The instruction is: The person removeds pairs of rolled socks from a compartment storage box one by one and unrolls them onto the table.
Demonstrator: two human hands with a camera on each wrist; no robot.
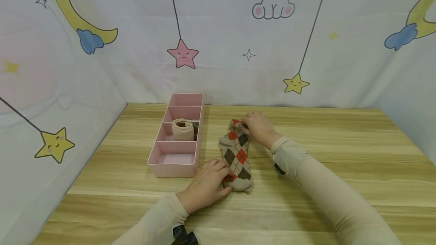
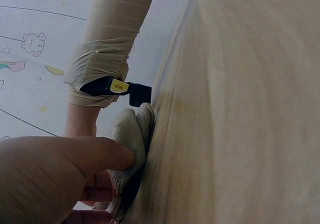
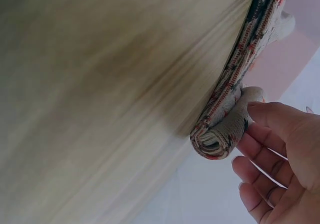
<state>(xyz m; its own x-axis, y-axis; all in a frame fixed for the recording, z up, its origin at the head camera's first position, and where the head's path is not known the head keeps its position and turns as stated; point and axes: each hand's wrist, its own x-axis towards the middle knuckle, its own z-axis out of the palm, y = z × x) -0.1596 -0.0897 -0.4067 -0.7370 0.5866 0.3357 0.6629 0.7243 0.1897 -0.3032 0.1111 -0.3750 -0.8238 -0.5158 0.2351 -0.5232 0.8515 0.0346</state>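
Observation:
A beige argyle sock (image 1: 235, 156) with red and dark green diamonds lies flat on the table, its far end rolled up. My right hand (image 1: 260, 126) pinches that rolled end (image 3: 215, 143); in the right wrist view the thumb lies on the roll and the index finger against its side. The sock's layered edge shows in the same view. My left hand (image 1: 209, 182) rests its fingertips on the near, toe end of the sock, the fingers bent loosely over its left side. In the left wrist view the thumb (image 2: 112, 154) is up against the grey-beige toe.
A pink divided box (image 1: 173, 170) stands left of the sock, close to my left hand. One of its middle compartments holds a beige rolled bundle (image 1: 183, 131) with something dark green beside it. A printed cloth (image 1: 231, 78) hangs behind the wooden table (image 1: 323, 199).

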